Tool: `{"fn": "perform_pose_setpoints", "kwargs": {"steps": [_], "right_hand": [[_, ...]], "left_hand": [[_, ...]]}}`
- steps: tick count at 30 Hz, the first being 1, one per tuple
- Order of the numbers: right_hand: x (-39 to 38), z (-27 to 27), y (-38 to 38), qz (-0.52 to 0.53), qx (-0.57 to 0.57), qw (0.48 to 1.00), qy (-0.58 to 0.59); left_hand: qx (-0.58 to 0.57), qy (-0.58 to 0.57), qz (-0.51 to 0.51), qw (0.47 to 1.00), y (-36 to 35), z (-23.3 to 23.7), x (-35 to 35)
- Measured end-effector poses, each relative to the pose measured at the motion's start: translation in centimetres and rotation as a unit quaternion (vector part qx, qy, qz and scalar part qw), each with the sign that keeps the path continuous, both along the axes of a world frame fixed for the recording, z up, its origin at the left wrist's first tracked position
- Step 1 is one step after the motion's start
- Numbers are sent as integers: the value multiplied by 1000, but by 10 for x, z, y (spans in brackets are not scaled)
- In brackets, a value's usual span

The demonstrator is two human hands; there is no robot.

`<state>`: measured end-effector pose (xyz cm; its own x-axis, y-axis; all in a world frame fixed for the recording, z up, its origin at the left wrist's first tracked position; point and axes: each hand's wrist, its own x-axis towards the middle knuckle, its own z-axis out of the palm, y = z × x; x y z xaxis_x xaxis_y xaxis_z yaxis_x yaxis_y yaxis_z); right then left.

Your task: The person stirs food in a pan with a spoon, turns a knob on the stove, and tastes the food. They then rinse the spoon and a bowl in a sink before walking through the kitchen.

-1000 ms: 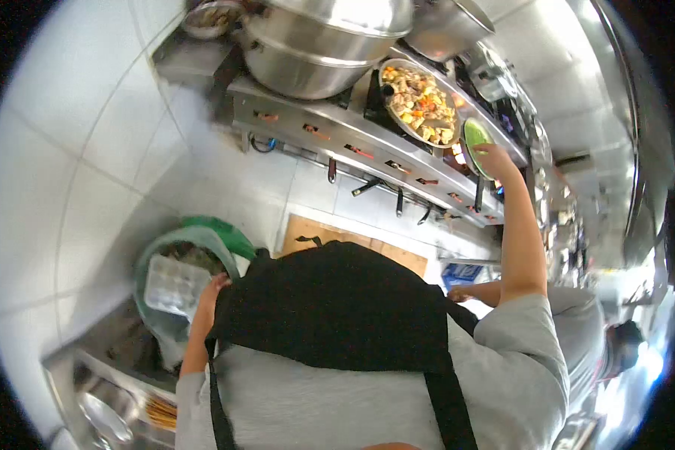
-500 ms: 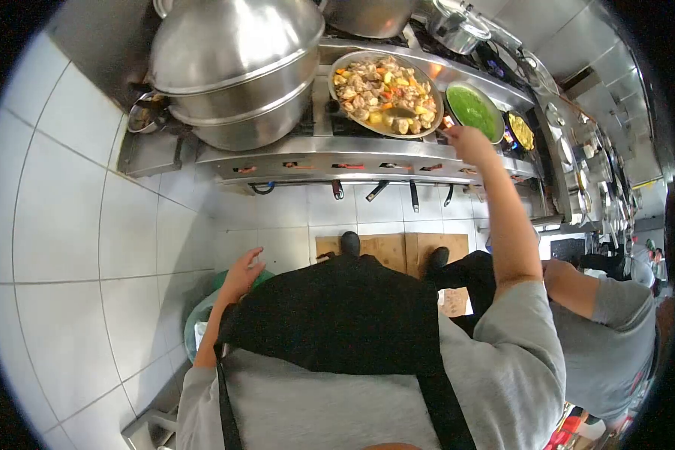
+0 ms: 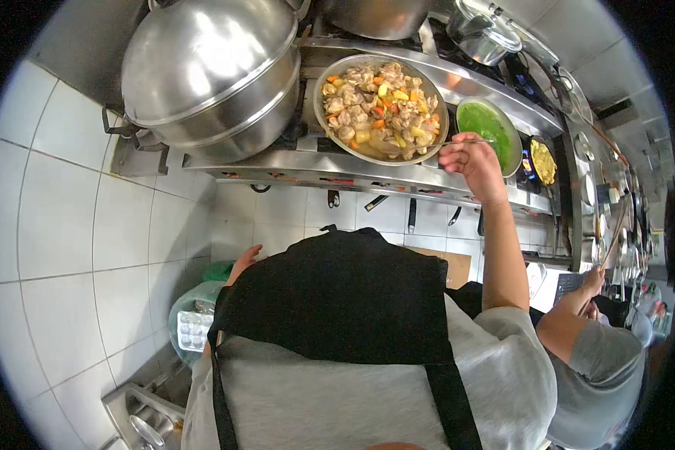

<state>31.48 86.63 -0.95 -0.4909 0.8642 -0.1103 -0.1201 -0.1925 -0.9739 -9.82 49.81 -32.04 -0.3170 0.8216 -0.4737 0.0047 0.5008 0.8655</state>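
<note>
Head-worn fisheye view, looking steeply down, stove (image 3: 337, 166) close ahead

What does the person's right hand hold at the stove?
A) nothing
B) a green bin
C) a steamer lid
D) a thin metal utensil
D: the right hand grips a thin metal utensil that reaches over the pan of green food.
</note>
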Motion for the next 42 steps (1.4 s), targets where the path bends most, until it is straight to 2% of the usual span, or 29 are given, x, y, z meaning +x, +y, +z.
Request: {"fn": "perform_pose_setpoints", "kwargs": {"steps": [2, 4, 7, 10, 17, 20, 23, 25, 26, 27, 34, 38, 41, 42], "right_hand": [[-5, -4, 8, -40, 133, 974, -179], [-16, 8, 5, -66, 276, 901, -328], [-14, 11, 12, -52, 312, 920, -231], [-15, 15, 17, -20, 405, 900, -157], [-30, 14, 2, 35, 302, 938, -167], [-40, -15, 2, 86, 502, 828, -236], [-44, -33, 0, 86, 527, 811, -239], [-36, -50, 15, -8, 537, 814, -220], [-31, -56, 26, -50, 397, 897, -189], [-25, -60, 34, -89, 244, 953, -152], [9, -10, 81, -198, 213, 956, -34], [14, -17, 106, -219, 255, 942, -17], [16, -25, 123, -252, 238, 937, -47], [14, -16, 125, -270, 208, 940, -14]], "left_hand": [[-2, -23, 31, 999, -8, -10, 9], [-20, -28, 39, 999, -20, -20, 15], [-49, -32, 47, 997, -41, -30, 25], [-79, -34, 53, 995, -62, -37, 33], [-125, -38, 60, 990, -104, -46, 51], [-136, -39, 61, 988, -117, -48, 58], [-145, -41, 63, 987, -130, -50, 64], [-149, -42, 64, 986, -137, -50, 68], [-151, -41, 64, 986, -141, -51, 69], [-153, -40, 65, 985, -145, -51, 71], [-165, -38, 61, 984, -164, -62, 81], [-168, -34, 61, 983, -174, -70, 85], [-169, -30, 60, 983, -186, -78, 85], [-169, -30, 59, 983, -190, -79, 84]]}}
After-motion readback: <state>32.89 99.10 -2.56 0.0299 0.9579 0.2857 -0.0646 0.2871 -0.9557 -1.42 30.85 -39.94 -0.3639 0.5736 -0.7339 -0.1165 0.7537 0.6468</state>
